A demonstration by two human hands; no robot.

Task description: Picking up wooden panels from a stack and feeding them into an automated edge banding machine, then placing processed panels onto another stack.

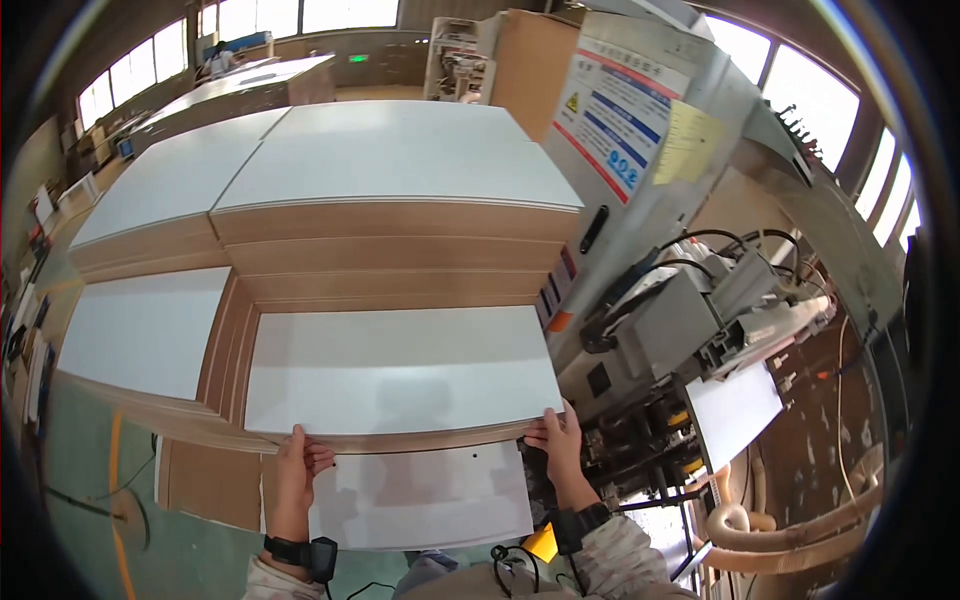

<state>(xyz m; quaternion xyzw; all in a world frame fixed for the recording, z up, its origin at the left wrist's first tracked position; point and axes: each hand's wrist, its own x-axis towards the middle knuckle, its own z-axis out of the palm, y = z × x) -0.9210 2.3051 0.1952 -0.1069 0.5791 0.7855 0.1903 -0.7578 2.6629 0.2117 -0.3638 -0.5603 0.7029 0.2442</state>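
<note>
A white-faced panel (400, 360) lies on top of a low stack in front of me. At its front left edge my left hand (297, 465) is closed, thumb up on the edge and fingers curled below it. My right hand (557, 445) grips the same panel at the front right corner, its fingers bent against the edge. Below and nearer to me lies another white panel (420, 500) with small dark holes. Behind the gripped panel rises a taller stack of white panels (400, 160) with brown edges.
Another panel stack (145, 330) stands at the left. To the right are a grey machine cabinet (620, 130) with a warning sheet, a machine head with black cables (665, 320), a white panel in the machine (735, 410) and ribbed hoses (790, 550). A distant person (219, 60) is at the back left.
</note>
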